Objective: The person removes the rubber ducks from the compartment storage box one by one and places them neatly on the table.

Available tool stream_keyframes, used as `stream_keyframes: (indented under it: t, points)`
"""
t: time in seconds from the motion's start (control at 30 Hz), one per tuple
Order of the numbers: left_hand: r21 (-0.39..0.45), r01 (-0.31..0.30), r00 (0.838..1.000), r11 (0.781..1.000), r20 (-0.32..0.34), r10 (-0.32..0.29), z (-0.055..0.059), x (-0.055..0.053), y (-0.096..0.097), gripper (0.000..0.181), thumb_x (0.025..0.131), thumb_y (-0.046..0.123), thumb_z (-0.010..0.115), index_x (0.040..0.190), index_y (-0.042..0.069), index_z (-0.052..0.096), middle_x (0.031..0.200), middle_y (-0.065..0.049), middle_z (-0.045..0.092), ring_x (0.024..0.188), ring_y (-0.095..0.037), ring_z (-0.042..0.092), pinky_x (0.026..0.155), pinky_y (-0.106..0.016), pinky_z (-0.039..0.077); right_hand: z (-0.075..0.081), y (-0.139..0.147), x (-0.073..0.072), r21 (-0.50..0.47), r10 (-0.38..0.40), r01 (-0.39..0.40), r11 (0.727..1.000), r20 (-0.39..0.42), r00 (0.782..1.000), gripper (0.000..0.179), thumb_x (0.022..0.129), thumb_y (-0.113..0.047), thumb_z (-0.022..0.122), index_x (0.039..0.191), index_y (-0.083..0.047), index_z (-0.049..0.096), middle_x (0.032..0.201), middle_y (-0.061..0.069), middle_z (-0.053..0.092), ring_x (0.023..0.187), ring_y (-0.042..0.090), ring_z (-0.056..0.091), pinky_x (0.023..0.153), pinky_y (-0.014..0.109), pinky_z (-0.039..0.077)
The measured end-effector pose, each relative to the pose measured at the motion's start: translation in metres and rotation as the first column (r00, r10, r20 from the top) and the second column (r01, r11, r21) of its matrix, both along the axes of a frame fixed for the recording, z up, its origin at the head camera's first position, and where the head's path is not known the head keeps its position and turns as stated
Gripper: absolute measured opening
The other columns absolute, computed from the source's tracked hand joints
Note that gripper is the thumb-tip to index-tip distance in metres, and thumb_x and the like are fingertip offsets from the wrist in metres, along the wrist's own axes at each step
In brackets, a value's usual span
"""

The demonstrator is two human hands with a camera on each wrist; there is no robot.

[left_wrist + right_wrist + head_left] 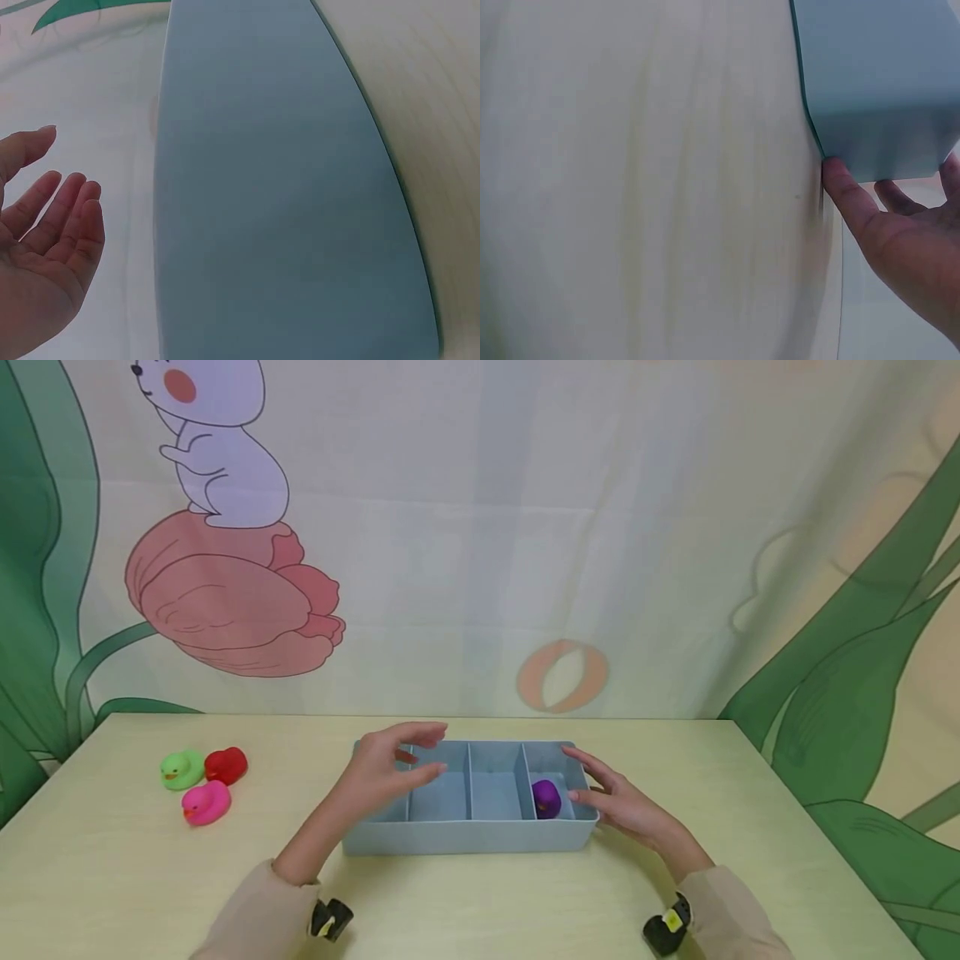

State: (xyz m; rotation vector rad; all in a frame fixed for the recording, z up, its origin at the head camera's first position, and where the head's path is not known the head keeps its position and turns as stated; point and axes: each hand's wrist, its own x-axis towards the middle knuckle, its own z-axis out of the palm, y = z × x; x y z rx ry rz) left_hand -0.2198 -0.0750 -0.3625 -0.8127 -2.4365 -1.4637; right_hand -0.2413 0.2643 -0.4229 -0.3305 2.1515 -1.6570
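A pale blue box [465, 838] with several compartments in a row stands on the table. In its rightmost compartment sits a small purple toy [547, 799]. My left hand [378, 770] hovers over the box's left end, thumb and fingers spread with nothing between them; the left wrist view shows this hand [49, 255] beside the box's long wall [277, 187]. At the right end, my right hand [630, 807] has its thumb and a finger by the rim. From the right wrist, that hand's fingertips [834, 166] touch the box's end near its bottom edge.
Far to the left on the table lie a green rubber duck [182, 770], a red toy [227, 766] and a pink rubber duck [206, 802], close together. Behind the table's back edge hangs a printed curtain [420, 568].
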Motion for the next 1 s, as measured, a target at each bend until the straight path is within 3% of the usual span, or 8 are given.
stream_keyframes:
  t: [0.17,0.3,0.63,0.9,1.0]
  points:
    - [0.012,0.067,0.997,0.998,0.034,-0.067,0.001,-0.002,0.025,0.043,0.080,0.010,0.069,0.121,0.006,0.057,0.115,-0.008,0.062,0.099,-0.021,0.059,0.078,-0.037,0.051,-0.001,0.000,0.000,0.003,-0.007,0.007,1.000,0.005,1.000,0.066,0.090,-0.018,0.056,0.145,-0.024,0.020,0.152,0.013,-0.007,0.135,0.044,0.002,0.095,0.064,0.027]
    - [0.033,0.121,0.989,0.992,0.080,-0.124,-0.005,-0.005,0.044,0.043,0.080,0.010,0.068,0.122,0.006,0.057,0.116,-0.008,0.061,0.101,-0.023,0.057,0.079,-0.038,0.051,-0.002,0.000,0.000,0.004,-0.015,0.014,1.000,0.008,1.000,0.066,0.090,-0.018,0.056,0.145,-0.024,0.020,0.151,0.014,-0.008,0.135,0.044,0.001,0.095,0.064,0.028]
    - [-0.013,0.183,0.974,0.983,0.136,-0.179,-0.020,-0.006,0.090,0.042,0.081,0.012,0.068,0.121,0.003,0.057,0.115,-0.012,0.061,0.104,-0.026,0.055,0.079,-0.029,0.050,-0.001,0.001,0.000,-0.003,-0.008,0.008,1.000,0.018,1.000,0.066,0.091,-0.020,0.055,0.145,-0.025,0.019,0.151,0.015,-0.005,0.133,0.045,0.013,0.096,0.058,0.033]
    - [-0.098,0.185,0.976,0.978,0.138,-0.171,-0.030,-0.011,0.115,0.042,0.080,0.010,0.069,0.120,0.004,0.058,0.117,-0.010,0.059,0.106,-0.026,0.054,0.082,-0.031,0.050,-0.001,0.002,-0.001,-0.035,0.027,-0.026,0.999,0.008,1.000,0.066,0.091,-0.019,0.055,0.146,-0.024,0.018,0.151,0.015,-0.004,0.130,0.045,0.024,0.096,0.054,0.036]
    - [-0.179,0.176,0.982,0.968,0.104,-0.159,-0.032,-0.015,0.123,0.041,0.080,0.011,0.069,0.120,0.005,0.059,0.117,-0.008,0.060,0.106,-0.022,0.054,0.083,-0.027,0.048,-0.001,0.003,-0.002,-0.031,0.030,-0.030,0.999,0.006,1.000,0.066,0.091,-0.020,0.055,0.146,-0.024,0.018,0.151,0.014,-0.005,0.131,0.044,0.022,0.096,0.055,0.035]
